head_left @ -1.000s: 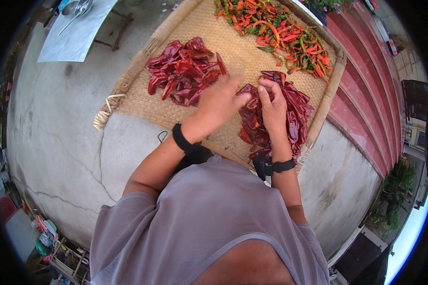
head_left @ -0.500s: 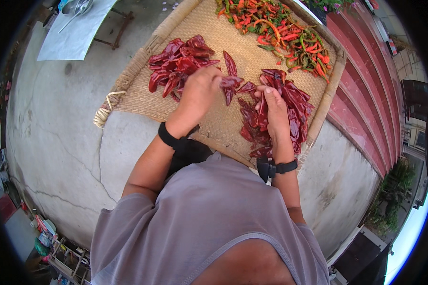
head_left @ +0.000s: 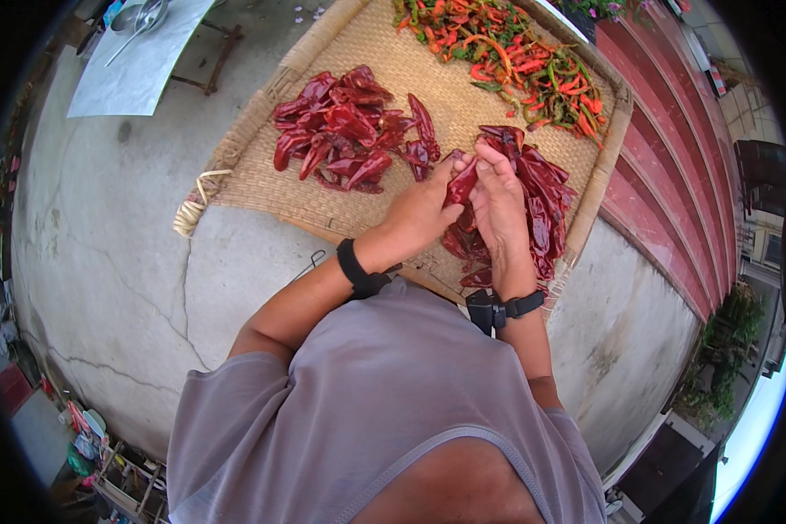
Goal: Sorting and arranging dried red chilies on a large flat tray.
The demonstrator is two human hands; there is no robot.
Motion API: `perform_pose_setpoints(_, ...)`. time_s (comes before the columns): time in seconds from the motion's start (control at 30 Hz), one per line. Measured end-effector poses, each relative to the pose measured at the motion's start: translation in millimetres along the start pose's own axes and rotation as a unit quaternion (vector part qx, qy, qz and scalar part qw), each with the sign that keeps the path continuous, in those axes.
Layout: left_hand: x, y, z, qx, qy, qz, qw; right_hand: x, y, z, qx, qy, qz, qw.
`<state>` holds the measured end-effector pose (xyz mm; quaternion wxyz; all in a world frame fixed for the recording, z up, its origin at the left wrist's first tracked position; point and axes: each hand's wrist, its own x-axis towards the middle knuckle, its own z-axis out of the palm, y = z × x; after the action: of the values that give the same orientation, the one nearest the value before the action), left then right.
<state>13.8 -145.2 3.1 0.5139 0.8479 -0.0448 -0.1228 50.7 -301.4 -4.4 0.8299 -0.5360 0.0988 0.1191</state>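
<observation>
Between my two hands is a dark red dried chili pepper (head_left: 463, 182). My left hand (head_left: 417, 208) is closed around its near side. The fingers of my right hand (head_left: 496, 199) pinch its other end, thumb and fingertips together. Both hands hover over the woven tray (head_left: 384, 214). Left of them lies a pile of dried red chilies (head_left: 336, 131), with a few loose ones (head_left: 423, 131) at its right edge. Beside and partly under my right hand spreads another pile of dark red chilies (head_left: 541, 196).
Smaller red and green chilies (head_left: 524, 61) cover the tray's far right corner. At the far left a pale table (head_left: 135, 79) carries a metal ladle (head_left: 145, 22). Red steps (head_left: 664, 175) rise to the right. Cracked concrete floor (head_left: 122, 236) surrounds the tray.
My left hand has come right, away from the left pile, and now meets my right hand at a chili. The loose chilies between the piles have shifted slightly.
</observation>
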Motion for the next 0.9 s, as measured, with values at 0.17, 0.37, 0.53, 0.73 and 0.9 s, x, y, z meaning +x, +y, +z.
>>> perform_pose_setpoints(0.17,4.5,-13.4,-32.3,0.137,0.145,0.042,0.979,12.6,-11.4,-19.5,-0.404,0.060,-0.137,0.902)
perform_pose_setpoints(0.37,19.0,-16.2,-59.5,0.262,0.246,0.031,0.933,30.2,3.2,-9.5,-0.774,-0.024,-0.195,0.602)
perform_pose_setpoints(0.53,17.9,-19.2,-58.5,0.281,0.285,0.072,0.914,40.2,13.4,-17.0,-0.810,-0.055,-0.188,0.553)
perform_pose_setpoints(0.73,7.6,-13.7,-34.8,0.147,0.205,0.130,0.959,16.7,-21.7,-1.0,-0.759,-0.006,-0.158,0.632)
perform_pose_setpoints(0.9,10.1,-11.1,-15.0,0.102,0.162,0.182,0.964,4.2,-26.0,7.8,-0.607,-0.078,-0.213,0.761)
